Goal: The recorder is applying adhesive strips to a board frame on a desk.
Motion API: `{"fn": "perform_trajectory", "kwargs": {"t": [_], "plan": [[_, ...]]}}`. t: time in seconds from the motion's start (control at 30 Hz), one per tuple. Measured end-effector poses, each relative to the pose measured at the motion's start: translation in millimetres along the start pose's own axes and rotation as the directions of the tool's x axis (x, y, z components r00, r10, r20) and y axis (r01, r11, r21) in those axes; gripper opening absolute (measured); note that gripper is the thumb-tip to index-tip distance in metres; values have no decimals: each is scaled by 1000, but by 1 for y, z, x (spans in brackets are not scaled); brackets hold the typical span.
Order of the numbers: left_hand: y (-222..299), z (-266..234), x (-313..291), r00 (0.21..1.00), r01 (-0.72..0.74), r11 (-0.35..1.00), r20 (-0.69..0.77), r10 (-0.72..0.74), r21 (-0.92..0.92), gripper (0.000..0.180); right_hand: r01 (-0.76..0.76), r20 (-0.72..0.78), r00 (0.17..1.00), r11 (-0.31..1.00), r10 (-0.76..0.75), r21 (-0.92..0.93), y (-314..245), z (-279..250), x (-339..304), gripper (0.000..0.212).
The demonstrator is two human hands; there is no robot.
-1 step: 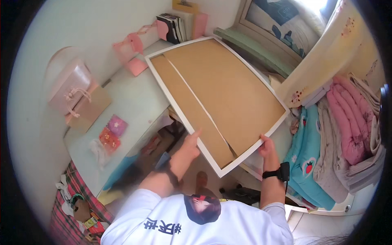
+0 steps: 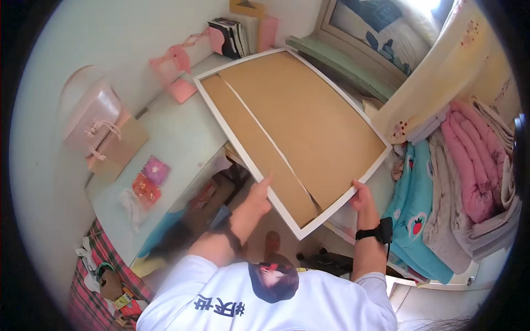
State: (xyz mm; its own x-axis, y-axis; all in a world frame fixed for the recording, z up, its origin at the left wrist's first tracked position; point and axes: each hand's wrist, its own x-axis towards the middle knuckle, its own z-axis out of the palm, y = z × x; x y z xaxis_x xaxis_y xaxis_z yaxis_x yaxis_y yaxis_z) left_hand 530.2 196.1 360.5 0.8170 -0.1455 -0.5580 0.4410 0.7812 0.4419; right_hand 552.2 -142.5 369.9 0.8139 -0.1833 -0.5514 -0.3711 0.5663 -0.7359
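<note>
The person holds a large rectangular picture frame (image 2: 292, 132) back side up, tilted over the edge of a pale desk (image 2: 165, 138). The frame has a thin, smooth white border, and its backing is flat, matte brown fibreboard, split by a long pale seam that runs diagonally down its length and ends in a small ragged tear near the lower corner. The left hand (image 2: 258, 194) grips the frame's near-left edge, fingers curled against the white border with the thumb pointing up along it. The right hand (image 2: 361, 198) closes around the lower right edge, fingers wrapped under the rim; a black watch band sits on that wrist. The far corner of the frame reaches towards a row of upright books (image 2: 229, 36) and a pink box (image 2: 268, 30) at the wall. On the desk to the left stand a glossy pale pink gift bag (image 2: 91, 118) with cord handles and a flatter tan paper bag (image 2: 118, 149) just beside it, and nearer lie two small, shiny wrapped packets (image 2: 150, 179), one magenta, one orange-red. To the right, well apart from the desk, soft bedding is piled up: a puffy quilted pink blanket (image 2: 469, 165), folded grey cloth, and a turquoise sheet (image 2: 417, 220) printed with strawberries. A cream curtain (image 2: 441, 77) with small flower marks hangs beside the frame's right edge.
</note>
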Motion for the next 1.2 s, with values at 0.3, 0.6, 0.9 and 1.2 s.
{"fn": "perform_trajectory", "kwargs": {"t": [0.3, 0.6, 0.9, 1.2], "plan": [[-35, 60, -5, 887, 108, 551, -331, 323, 827, 82, 255, 127, 965, 927, -228, -274, -51, -20, 29, 41], [-55, 77, -24, 922, 123, 252, -204, 328, 960, 88, 337, 105, 941, 867, -322, -368, -66, -1, 15, 83], [-30, 67, -50, 933, 42, 149, -92, 347, 988, 78, 590, 569, 708, -92, -417, -802, 9, 38, -29, 69], [59, 68, 47, 628, -173, -755, 661, 410, 633, 73, 657, 737, 673, -415, -53, -630, 65, 80, -108, 72]]}}
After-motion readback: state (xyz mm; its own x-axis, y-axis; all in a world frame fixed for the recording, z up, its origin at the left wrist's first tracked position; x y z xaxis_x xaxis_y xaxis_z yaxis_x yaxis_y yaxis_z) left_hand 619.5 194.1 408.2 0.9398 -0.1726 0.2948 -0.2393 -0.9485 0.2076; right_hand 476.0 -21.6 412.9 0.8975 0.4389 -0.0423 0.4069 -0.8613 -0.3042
